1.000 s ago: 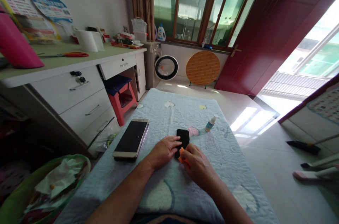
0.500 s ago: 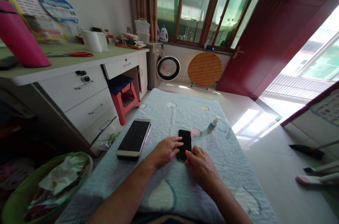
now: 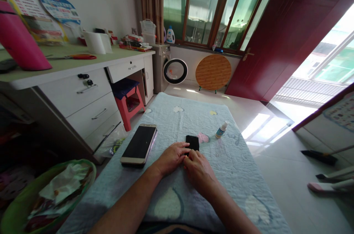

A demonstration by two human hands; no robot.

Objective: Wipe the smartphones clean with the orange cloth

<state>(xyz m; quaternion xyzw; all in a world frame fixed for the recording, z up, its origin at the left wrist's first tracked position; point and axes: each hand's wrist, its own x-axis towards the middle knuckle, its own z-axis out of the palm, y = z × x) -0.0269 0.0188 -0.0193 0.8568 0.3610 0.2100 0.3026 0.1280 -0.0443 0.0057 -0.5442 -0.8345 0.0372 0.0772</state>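
A small black smartphone lies flat on the blue quilted cover, its lower part hidden by my hands. My left hand rests against its left side, fingers stretched out over the edge of the screen. Across the phone's lower end, my right hand is closed in a pinch on a small orange thing, mostly hidden by the fingers. The fingertips of both hands nearly meet. To the left lies a larger gold-rimmed phone, apparently stacked on another flat device. A small spray bottle stands to the right.
The quilted cover has pale printed patches. Left of it are a green waste basket, a red stool and a white desk. Beyond stand a washing machine with its door open and a round wooden tabletop.
My right hand has slid left across the lower part of the phone, toward my left fingertips, and covers more of it. My left hand has stayed in place.
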